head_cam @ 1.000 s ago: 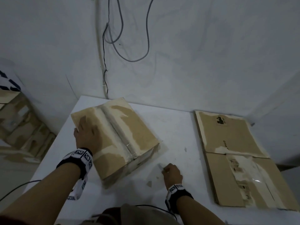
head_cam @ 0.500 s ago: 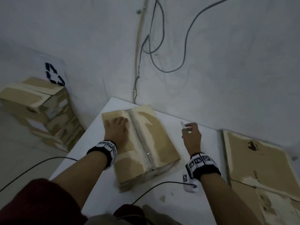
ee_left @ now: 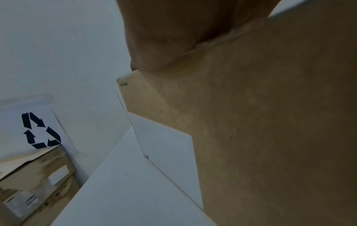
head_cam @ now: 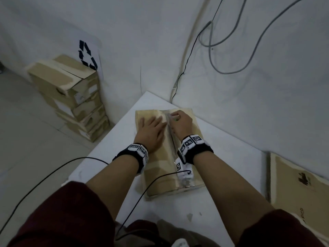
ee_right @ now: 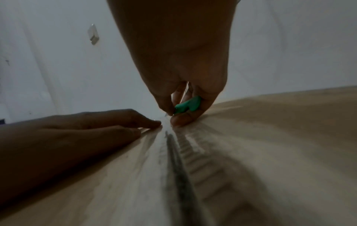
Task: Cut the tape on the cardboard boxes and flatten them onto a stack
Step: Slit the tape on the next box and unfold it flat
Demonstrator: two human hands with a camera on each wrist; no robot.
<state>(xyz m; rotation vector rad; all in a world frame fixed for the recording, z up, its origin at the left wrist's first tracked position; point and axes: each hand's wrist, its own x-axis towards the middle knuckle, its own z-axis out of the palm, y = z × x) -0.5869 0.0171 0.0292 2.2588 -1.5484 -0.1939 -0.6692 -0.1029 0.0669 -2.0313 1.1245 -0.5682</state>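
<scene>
Pinching green cutter (ee_right: 187,105) in right hand (head_cam: 181,124) at far end of taped box (head_cam: 188,139) mid-table; pressing left hand (head_cam: 151,129) flat, fingers just beside seam, risking a nick

Head overhead; wrists close, sharing box (head_cam: 170,157).
</scene>
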